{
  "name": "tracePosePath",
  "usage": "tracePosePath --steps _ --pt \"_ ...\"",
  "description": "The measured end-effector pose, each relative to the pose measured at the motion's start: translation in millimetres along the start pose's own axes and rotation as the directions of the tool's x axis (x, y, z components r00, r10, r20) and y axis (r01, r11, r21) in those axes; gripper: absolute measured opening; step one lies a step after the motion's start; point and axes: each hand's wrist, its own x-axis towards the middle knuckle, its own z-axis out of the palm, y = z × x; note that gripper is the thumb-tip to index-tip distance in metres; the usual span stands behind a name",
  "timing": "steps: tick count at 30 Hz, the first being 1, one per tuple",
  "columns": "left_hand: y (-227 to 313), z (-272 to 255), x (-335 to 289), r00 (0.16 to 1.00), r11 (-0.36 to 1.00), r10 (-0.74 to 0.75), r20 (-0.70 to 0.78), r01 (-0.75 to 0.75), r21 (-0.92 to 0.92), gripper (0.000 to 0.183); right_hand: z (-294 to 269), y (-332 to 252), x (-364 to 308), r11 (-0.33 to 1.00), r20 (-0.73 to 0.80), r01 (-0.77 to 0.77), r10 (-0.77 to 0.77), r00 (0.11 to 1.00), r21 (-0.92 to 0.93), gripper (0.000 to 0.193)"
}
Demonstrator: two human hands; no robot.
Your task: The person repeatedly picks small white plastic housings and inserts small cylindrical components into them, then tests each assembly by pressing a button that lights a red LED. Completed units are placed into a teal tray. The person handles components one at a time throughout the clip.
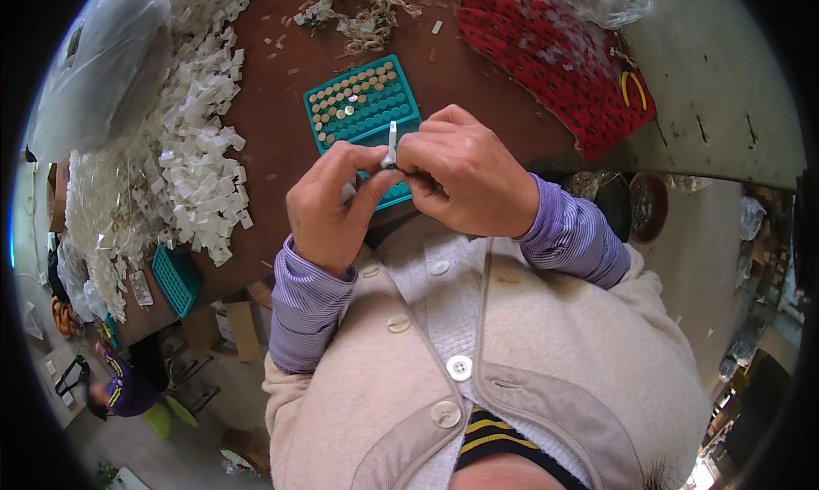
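Close together over the table's near edge, my left hand (333, 202) and my right hand (465, 173) are both closed on a small white plastic piece (392, 139). One narrow end of it sticks up between the fingertips. The lower part is hidden by my thumbs and fingers. Just beyond the hands lies a teal tray (413, 96) with rows of round recesses. Tan round discs (334, 92) fill many recesses, and a few discs look shiny and silvery. My hands cover the tray's near part.
A large heap of white plastic pieces (200, 149) and a clear plastic bag (111, 81) cover the left side. A second teal tray (175, 281) leans there. Tangled string (367, 17) lies at the back; red patterned cloth (529, 46) with yellow-handled pliers (633, 91) lies right. Another person (128, 388) sits lower left.
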Motion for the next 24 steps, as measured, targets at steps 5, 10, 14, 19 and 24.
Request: tracePosePath --steps 5,10,14,19,24 --pt "11.0 18.7 -0.8 0.889 0.667 -0.452 0.074 0.392 -0.634 0.020 -0.2 10.0 -7.2 0.983 -0.233 -0.050 0.007 0.972 -0.178 0.021" --pt "10.3 23.7 1.9 0.852 0.609 -0.514 0.094 0.440 -0.660 0.026 2.3 14.3 -9.2 0.989 -0.299 -0.038 -0.007 0.954 -0.143 0.024" --pt "10.0 25.1 0.4 0.886 0.664 -0.463 0.026 0.366 -0.652 0.026 2.9 12.0 -8.7 0.993 -0.270 0.001 -0.033 0.962 -0.120 0.022" --pt "8.4 27.4 -2.9 0.904 0.795 -0.416 -0.096 0.310 -0.521 0.019 10.9 8.5 -5.7 0.991 -0.284 0.025 -0.062 0.957 -0.132 0.022" --pt "1.8 16.4 -6.2 0.882 0.732 -0.467 -0.066 0.344 -0.588 0.019 21.7 7.4 -6.2 0.996 -0.264 -0.053 0.033 0.964 -0.068 0.021"
